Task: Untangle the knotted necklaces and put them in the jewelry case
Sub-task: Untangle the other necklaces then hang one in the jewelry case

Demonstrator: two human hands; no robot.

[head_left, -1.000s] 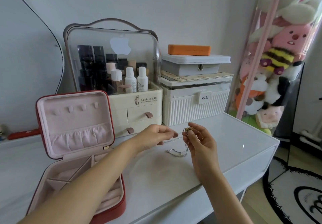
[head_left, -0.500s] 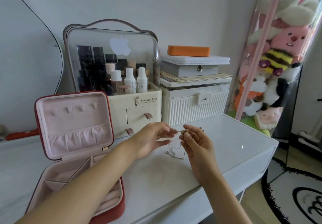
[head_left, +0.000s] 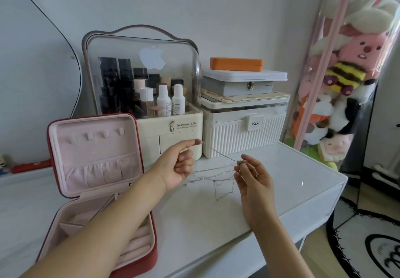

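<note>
Thin silver necklace chains point(head_left: 218, 183) hang tangled between my hands above the white table point(head_left: 216, 223). My left hand point(head_left: 180, 165) pinches one chain end between thumb and forefinger, raised up and to the left. My right hand point(head_left: 253, 176) pinches a small gold pendant point(head_left: 239, 163) where the chains meet. One strand runs taut between the two hands, and loose loops droop below it. The red jewelry case point(head_left: 95, 191) with pink lining stands open at the left, its lid upright; my left forearm crosses over its tray.
A clear-lidded cosmetics organiser point(head_left: 142, 95) with bottles and a white ribbed box point(head_left: 244, 130) stacked with a grey case and an orange box point(head_left: 236, 64) line the wall behind. A clear column of plush toys point(head_left: 346, 72) stands at the right. The table's right edge drops to a rug.
My left hand has moved up and to the left, drawing a chain strand taut away from the pendant. The right hand has stayed nearly in place, and the loops have spread wider.
</note>
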